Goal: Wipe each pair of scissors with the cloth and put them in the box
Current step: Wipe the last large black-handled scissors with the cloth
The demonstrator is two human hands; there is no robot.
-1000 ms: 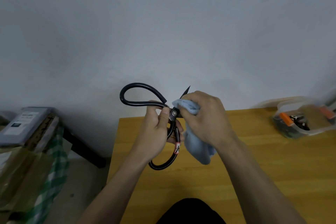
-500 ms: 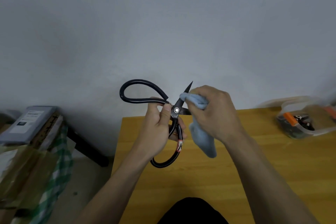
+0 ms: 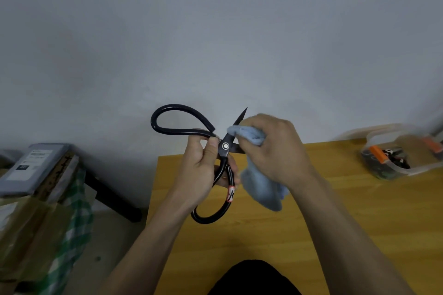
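A person's left hand (image 3: 202, 167) grips large black loop-handled steel scissors (image 3: 217, 163) near the pivot, steadying them above the wooden table (image 3: 335, 211) while the right hand (image 3: 275, 148) pinches a pale blue cloth (image 3: 259, 175) around one blade, the clear plastic box (image 3: 402, 158) waiting at three o'clock.

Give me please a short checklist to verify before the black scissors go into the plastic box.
1. Left hand grips the large black metal scissors firmly near the pivot: ok.
2. Right hand holds the light blue cloth against the blades: ok.
3. Blades closed for safe transfer: not ok, they stand apart.
4. Both blades wiped fully: cannot tell, one blade is hidden by the cloth.
5. Clear plastic box is open on the wooden table: ok.
6. Free room inside the box: cannot tell, other items already lie in it.
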